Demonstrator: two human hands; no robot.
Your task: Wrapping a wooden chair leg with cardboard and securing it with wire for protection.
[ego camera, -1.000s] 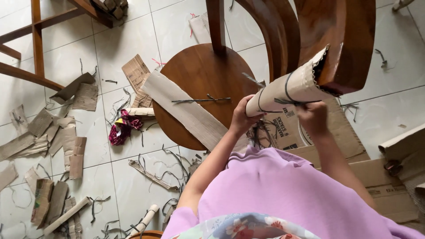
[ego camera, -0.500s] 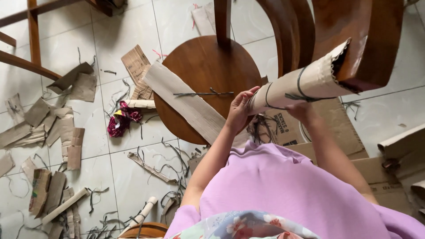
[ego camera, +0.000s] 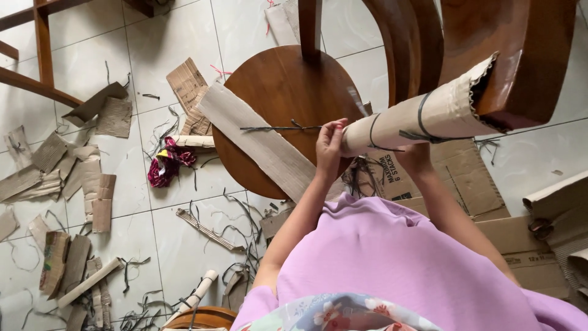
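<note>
You are looking straight down at your own two bare arms, reaching forward from a lilac short-sleeved top [ego camera: 392, 257]. Your left hand [ego camera: 331, 147] is curled closed, its fingertips [ego camera: 335, 127] pinched on the near end of a tube of brown corrugated cardboard wrapped around a wooden chair part [ego camera: 422, 116]. The tube slants up and to the right, and dark plastic strapping [ego camera: 422, 113] is looped around it in two places. Your right hand [ego camera: 416, 156] sits underneath the tube, mostly hidden by it, so you cannot tell how tightly it grips; it appears to support the wrap from below.

Just past your left hand lies a round dark wooden seat [ego camera: 275, 92]. A long flat strip of corrugated cardboard [ego camera: 263, 144] lies diagonally across the seat's left side, and a thin dark strap piece [ego camera: 275, 128] rests across the seat, ending near your left fingertips. Curved dark wooden chair parts [ego camera: 514, 55] fill the upper right.

The white tiled floor [ego camera: 165, 196] is littered with torn cardboard scraps [ego camera: 79, 178] and strap offcuts. A red and yellow crumpled rag [ego camera: 168, 162] lies left of the seat. A flattened brown carton [ego camera: 459, 171] lies under your right arm.
</note>
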